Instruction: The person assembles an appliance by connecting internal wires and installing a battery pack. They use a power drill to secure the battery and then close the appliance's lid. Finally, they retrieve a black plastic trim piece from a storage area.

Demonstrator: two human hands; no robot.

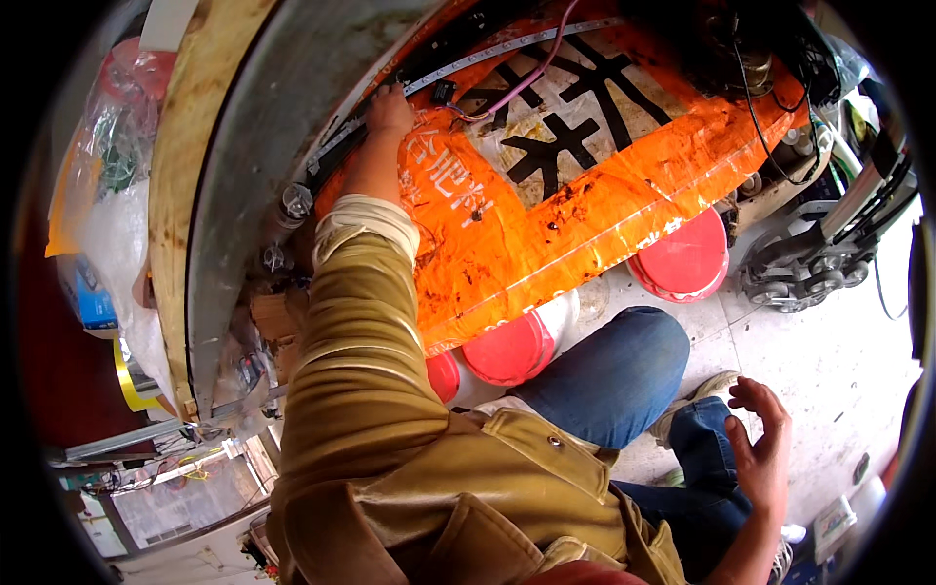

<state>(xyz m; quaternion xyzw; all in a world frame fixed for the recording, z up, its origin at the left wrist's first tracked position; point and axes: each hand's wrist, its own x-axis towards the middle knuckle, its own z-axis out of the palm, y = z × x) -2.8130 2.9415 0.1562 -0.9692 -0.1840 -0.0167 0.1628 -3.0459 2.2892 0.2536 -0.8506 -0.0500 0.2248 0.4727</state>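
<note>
My left hand (392, 110) reaches out to the inner edge of a curved grey panel. Its fingers are bent together against a long pale strip with evenly spaced dots (507, 47); what lies between the fingertips is hidden. Just right of that hand are a small black block (444, 93) and a pink wire (531, 86). Under the arm spreads a dirty orange plastic sack (575, 229) with a pale printed panel. My right hand (765, 444) hangs beside my knee, fingers apart and bent a little, with nothing in it.
The curved grey panel (229, 195) and a wooden board (185, 185) rise along the left. Red-lidded tubs (507, 349) stand under the sack's near edge. A grey wheeled stand (814, 278) is at the right on the pale tiled floor (799, 361). Dark cables (751, 107) hang at upper right.
</note>
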